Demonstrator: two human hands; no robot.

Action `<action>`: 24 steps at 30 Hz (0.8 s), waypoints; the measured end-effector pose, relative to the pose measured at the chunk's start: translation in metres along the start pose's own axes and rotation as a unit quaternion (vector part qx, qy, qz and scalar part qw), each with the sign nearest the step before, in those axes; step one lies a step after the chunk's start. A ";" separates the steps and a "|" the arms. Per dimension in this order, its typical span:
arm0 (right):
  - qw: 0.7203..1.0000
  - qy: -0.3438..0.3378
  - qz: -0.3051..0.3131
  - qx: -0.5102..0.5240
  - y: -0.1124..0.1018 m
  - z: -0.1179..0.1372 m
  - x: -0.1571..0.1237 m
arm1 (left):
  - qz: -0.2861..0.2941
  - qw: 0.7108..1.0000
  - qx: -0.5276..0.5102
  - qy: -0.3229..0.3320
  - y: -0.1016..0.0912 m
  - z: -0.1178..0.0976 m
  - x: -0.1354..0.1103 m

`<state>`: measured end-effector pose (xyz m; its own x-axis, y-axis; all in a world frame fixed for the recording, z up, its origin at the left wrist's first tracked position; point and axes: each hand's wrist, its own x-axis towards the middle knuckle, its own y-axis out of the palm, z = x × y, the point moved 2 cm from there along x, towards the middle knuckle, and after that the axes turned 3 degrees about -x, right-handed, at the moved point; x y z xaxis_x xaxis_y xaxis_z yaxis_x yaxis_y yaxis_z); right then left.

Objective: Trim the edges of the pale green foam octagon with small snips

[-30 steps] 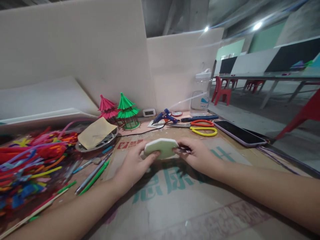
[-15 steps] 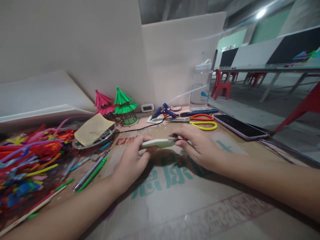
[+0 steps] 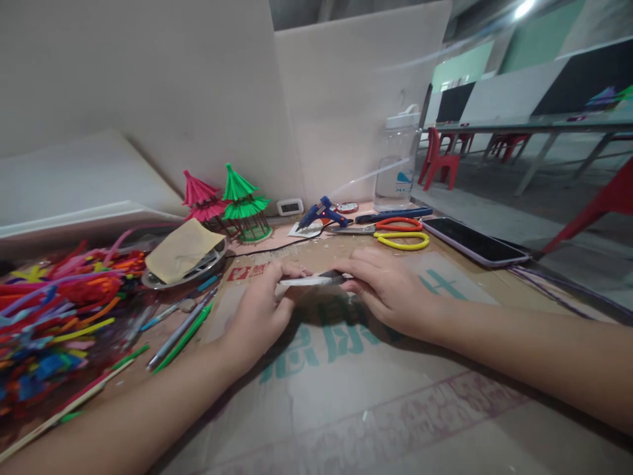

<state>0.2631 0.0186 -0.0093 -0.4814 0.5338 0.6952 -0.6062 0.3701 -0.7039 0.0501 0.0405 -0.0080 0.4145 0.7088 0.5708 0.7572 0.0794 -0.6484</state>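
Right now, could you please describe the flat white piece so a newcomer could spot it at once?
Start at the big brown cardboard sheet with teal characters. Near its far edge, the left hand and right hand meet on a thin white foam slab. It shows edge-on as a pale sliver, plain white beside the bright-handled scissors and green pen.
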 end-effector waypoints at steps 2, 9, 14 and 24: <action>1.000 0.001 0.001 -0.003 0.001 0.000 -0.001 | -0.004 1.000 -0.010 0.009 0.000 0.000 0.000; 1.000 -0.011 -0.003 -0.009 -0.001 0.000 -0.001 | -0.001 1.000 -0.028 0.008 0.001 0.002 0.000; 1.000 -0.008 -0.004 0.010 -0.001 -0.002 -0.001 | 0.011 1.000 -0.022 -0.004 0.002 0.001 0.000; 0.999 0.027 -0.010 0.031 0.000 -0.006 -0.001 | -0.005 1.000 -0.017 -0.025 0.000 0.002 0.000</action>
<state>0.2671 0.0223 -0.0115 -0.4353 0.5682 0.6983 -0.6535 0.3341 -0.6792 0.0491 0.0420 -0.0087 0.3824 0.7422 0.5504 0.7778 0.0631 -0.6253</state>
